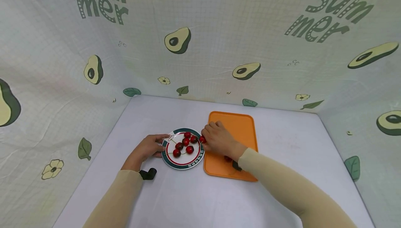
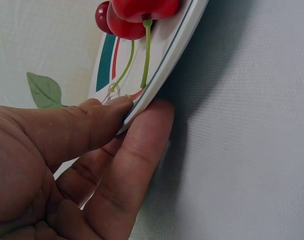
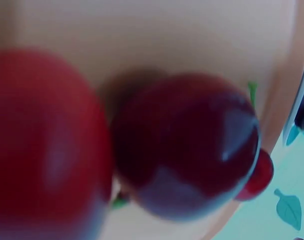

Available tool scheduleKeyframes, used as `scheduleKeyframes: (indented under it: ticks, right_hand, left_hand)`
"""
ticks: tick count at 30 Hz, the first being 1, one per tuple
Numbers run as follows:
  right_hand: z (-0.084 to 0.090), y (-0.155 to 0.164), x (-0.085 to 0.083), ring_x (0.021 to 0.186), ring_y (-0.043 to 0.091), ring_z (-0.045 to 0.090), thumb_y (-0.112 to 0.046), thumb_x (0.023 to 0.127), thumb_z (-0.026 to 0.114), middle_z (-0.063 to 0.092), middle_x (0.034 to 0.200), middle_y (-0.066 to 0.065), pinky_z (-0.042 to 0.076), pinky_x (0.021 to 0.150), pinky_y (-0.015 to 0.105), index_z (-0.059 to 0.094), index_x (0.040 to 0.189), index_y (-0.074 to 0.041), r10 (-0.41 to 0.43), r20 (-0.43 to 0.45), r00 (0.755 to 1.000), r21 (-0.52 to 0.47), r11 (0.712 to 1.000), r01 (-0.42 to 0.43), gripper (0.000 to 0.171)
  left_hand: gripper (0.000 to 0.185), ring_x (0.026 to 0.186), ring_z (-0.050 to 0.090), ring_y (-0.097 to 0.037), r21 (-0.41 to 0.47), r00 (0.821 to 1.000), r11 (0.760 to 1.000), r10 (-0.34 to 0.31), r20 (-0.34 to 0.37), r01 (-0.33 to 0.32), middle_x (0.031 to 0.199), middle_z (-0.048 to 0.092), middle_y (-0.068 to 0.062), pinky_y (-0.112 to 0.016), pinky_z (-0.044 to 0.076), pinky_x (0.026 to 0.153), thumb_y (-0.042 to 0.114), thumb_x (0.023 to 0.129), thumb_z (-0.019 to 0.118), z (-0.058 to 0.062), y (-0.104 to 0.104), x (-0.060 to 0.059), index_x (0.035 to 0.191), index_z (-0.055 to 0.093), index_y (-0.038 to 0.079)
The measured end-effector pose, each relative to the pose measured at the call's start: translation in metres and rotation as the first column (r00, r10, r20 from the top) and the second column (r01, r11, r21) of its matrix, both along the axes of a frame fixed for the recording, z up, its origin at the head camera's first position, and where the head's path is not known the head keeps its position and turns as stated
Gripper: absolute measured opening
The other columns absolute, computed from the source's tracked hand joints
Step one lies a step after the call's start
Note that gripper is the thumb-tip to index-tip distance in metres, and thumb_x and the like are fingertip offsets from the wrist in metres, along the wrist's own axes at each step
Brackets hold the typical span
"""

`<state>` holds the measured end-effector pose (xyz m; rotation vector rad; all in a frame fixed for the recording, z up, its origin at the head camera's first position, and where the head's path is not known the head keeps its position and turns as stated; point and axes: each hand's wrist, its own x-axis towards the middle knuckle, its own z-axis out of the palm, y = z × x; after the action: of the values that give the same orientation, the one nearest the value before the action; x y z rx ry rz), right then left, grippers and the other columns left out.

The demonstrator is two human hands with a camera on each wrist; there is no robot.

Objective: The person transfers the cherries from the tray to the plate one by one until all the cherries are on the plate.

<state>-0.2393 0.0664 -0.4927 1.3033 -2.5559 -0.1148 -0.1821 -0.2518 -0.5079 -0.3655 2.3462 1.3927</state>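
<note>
A round plate of cherries is pinched at its rim by the left hand, thumb on top and fingers beneath. Just right of the plate, an orange tray is seen under the right hand, whose curled fingers are closed on a cherry at the plate's edge.

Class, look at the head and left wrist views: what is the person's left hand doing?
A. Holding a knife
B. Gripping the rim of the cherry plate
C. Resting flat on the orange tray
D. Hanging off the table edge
B: the left hand pinches the plate at its rim, thumb on top and fingers beneath.
</note>
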Motion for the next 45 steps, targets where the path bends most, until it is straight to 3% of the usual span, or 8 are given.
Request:
scheduleKeyframes:
  ticks: [16, 23, 28, 35, 45]
  right_hand:
    - [-0.008, -0.013, 0.010, 0.096, 0.022, 0.050, -0.047, 0.098, 0.066, 0.061, 0.098, 0.002, 0.041, 0.086, 0.037, 0.066, 0.112, -0.012, 0.031, -0.027, 0.999, 0.070, 0.997, -0.029, 0.038]
    - [-0.009, -0.013, 0.012, 0.096, 0.022, 0.051, -0.054, 0.097, 0.068, 0.063, 0.100, 0.003, 0.042, 0.086, 0.037, 0.066, 0.113, -0.011, 0.043, -0.029, 0.999, 0.074, 0.996, -0.041, 0.045]
    - [-0.003, 0.000, 0.008, 0.100, 0.023, 0.053, -0.052, 0.097, 0.069, 0.065, 0.106, 0.004, 0.044, 0.090, 0.040, 0.069, 0.116, -0.010, 0.035, 0.012, 0.999, 0.049, 0.998, -0.035, 0.046]
    - [0.005, 0.032, -0.002, 0.103, 0.025, 0.052, -0.039, 0.098, 0.068, 0.065, 0.108, 0.005, 0.042, 0.092, 0.042, 0.068, 0.116, -0.010, -0.049, 0.037, 0.998, 0.016, 0.999, 0.048, 0.034]
    - [-0.007, 0.042, 0.003, 0.101, 0.026, 0.055, -0.049, 0.099, 0.069, 0.067, 0.106, 0.006, 0.046, 0.090, 0.041, 0.068, 0.114, -0.010, -0.012, 0.007, 1.000, 0.072, 0.997, 0.012, 0.042]
  left_hand:
    - [0.059, 0.084, 0.066, -0.021, 0.021, 1.000, 1.000, 0.011, 0.010, -0.011, 0.137, 0.057, -0.020, -0.029, 0.064, 0.074, -0.001, 0.095, 0.071, 0.003, 0.001, 0.001, 0.151, 0.060, 0.016]
    - [0.060, 0.085, 0.066, -0.021, 0.016, 1.000, 1.000, 0.017, 0.014, -0.017, 0.140, 0.057, -0.020, -0.028, 0.064, 0.074, -0.001, 0.095, 0.071, 0.002, 0.000, 0.002, 0.151, 0.060, 0.017]
    - [0.059, 0.084, 0.067, -0.021, 0.019, 1.000, 1.000, 0.006, 0.002, -0.006, 0.139, 0.057, -0.020, -0.029, 0.064, 0.074, 0.000, 0.095, 0.071, 0.000, -0.001, 0.001, 0.150, 0.060, 0.018]
    - [0.058, 0.084, 0.067, -0.021, 0.009, 1.000, 1.000, -0.006, -0.002, 0.006, 0.139, 0.057, -0.020, -0.029, 0.064, 0.074, 0.001, 0.096, 0.071, 0.003, 0.000, 0.003, 0.151, 0.060, 0.017]
    - [0.059, 0.084, 0.067, -0.020, 0.003, 1.000, 1.000, -0.001, 0.004, 0.001, 0.140, 0.056, -0.019, -0.028, 0.063, 0.073, 0.001, 0.096, 0.070, 0.002, 0.000, 0.002, 0.151, 0.060, 0.018]
